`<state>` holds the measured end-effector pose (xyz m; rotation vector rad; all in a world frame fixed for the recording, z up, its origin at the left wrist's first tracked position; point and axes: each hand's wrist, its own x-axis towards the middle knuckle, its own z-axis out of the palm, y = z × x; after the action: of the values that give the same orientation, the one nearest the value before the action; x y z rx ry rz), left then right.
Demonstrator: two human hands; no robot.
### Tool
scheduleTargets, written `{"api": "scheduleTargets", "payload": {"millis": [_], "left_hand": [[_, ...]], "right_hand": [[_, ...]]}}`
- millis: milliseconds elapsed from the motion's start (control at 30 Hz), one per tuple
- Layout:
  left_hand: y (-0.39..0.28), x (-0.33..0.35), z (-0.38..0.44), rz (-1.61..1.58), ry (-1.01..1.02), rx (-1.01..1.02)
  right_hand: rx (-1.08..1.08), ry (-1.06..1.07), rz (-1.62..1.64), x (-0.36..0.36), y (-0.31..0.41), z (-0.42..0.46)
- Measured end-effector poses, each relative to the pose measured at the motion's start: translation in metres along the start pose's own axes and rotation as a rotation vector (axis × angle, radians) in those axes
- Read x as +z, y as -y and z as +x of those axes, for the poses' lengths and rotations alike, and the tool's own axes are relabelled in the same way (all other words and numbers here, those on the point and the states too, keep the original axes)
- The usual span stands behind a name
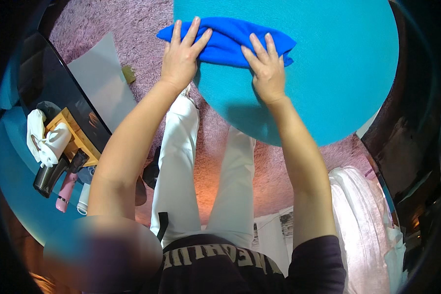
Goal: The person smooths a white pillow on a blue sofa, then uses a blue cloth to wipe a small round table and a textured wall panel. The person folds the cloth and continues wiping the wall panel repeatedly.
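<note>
A folded, wrinkled bright blue cloth (228,42) lies across the upper left part of a round turquoise tabletop (334,73). My left hand (182,58) rests on the cloth's left part with its fingers spread. On the right part of the cloth lie the spread fingers of my right hand (266,71), its wrist over the turquoise surface. Both palms face down, and the thumbs are mostly hidden. The cloth's left tip reaches past the straight left edge of the turquoise top, over the pink carpet.
A wooden box (79,139), a black hair dryer (49,176), and a pink handled device (67,191) stand at left. Near them, a grey sheet (99,84) lies on the pink shaggy carpet (147,22). White fabric (360,220) is heaped at lower right.
</note>
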<state>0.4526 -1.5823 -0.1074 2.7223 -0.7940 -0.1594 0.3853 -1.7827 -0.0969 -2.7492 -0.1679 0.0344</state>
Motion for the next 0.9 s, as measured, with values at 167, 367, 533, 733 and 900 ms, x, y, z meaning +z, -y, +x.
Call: {"api": "scheduleTargets", "payload": {"millis": [167, 367, 533, 733, 900], "left_hand": [[-0.03, 0.005, -0.027, -0.044, 0.062, -0.005], [-0.086, 0.009, -0.052, 0.007, 0.2, 0.025], [-0.145, 0.021, -0.066, 0.018, 0.343, 0.084], [-0.214, 0.048, -0.068, -0.034, 0.453, 0.115], [-0.275, 0.075, -0.04, -0.074, 0.438, 0.232]], "right_hand": [[-0.006, 0.059, 0.035, -0.01, -0.006, -0.046], [-0.019, 0.091, 0.017, -0.023, -0.025, -0.105], [-0.034, 0.072, 0.103, -0.034, -0.058, -0.162], [0.084, 0.062, 0.116, -0.057, -0.092, -0.221], [0.186, 0.003, 0.039, -0.072, -0.144, -0.259]]}}
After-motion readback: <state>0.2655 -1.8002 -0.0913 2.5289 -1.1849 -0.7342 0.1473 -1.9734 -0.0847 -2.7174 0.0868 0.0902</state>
